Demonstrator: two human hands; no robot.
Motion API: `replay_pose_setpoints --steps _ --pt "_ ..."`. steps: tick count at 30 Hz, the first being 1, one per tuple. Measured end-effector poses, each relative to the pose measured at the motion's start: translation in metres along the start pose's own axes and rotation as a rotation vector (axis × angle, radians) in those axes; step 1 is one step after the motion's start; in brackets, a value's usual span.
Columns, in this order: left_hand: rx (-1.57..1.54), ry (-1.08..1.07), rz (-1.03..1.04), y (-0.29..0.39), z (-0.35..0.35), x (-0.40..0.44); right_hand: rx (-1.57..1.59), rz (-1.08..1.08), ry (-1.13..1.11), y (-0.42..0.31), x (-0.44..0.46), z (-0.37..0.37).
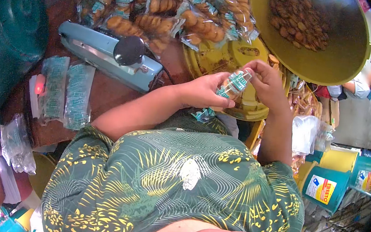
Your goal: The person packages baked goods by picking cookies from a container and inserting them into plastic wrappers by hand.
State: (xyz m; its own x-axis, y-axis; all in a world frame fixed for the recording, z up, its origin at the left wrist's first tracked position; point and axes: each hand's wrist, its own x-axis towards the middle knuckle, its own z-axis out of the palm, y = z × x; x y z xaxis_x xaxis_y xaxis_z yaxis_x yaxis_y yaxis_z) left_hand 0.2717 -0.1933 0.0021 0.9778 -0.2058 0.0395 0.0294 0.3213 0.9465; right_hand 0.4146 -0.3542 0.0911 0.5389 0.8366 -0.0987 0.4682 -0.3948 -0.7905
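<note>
A small clear packet with teal print [234, 85] is between my two hands, with brownish contents that look like cookies. My left hand [202, 91] is wrapped round its lower side, thumb on top. At the upper end my right hand [264, 81] pinches the packet's edge. Under both hands lies a round yellow lid [202, 55]. Left of them on the brown table stands a light blue bag sealer [96, 49] with a round black knob. Flat printed bags [78, 96] lie in two stacks nearer to me.
Many filled cookie packets [159, 24] are heaped at the back. A big yellow bucket [346, 66] holds loose cookies [299, 21]. To the right are teal and yellow buckets [325, 186] and a person [363, 84]. A dark green container [13, 30] stands far left.
</note>
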Motion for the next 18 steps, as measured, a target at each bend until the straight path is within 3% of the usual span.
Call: replay_pose_setpoints --steps 3,6,10,12,15,18 --pt "0.033 0.038 0.041 0.000 0.000 0.001 -0.013 -0.244 0.115 -0.021 -0.002 0.007" --pt "0.051 0.039 0.032 0.001 -0.002 0.002 -0.373 -0.492 0.262 -0.033 -0.007 0.016" --pt "-0.018 0.013 -0.112 0.012 -0.001 -0.001 -0.353 -0.270 0.361 -0.020 -0.013 0.021" --pt "-0.039 0.024 0.005 0.007 0.001 0.001 -0.275 -0.155 0.438 -0.016 -0.016 0.016" --pt "-0.057 0.019 0.010 0.013 0.003 -0.003 -0.342 -0.257 0.561 -0.012 -0.015 0.006" --pt "-0.021 0.001 0.030 0.012 0.003 -0.001 0.021 -0.239 0.527 -0.025 -0.018 0.007"
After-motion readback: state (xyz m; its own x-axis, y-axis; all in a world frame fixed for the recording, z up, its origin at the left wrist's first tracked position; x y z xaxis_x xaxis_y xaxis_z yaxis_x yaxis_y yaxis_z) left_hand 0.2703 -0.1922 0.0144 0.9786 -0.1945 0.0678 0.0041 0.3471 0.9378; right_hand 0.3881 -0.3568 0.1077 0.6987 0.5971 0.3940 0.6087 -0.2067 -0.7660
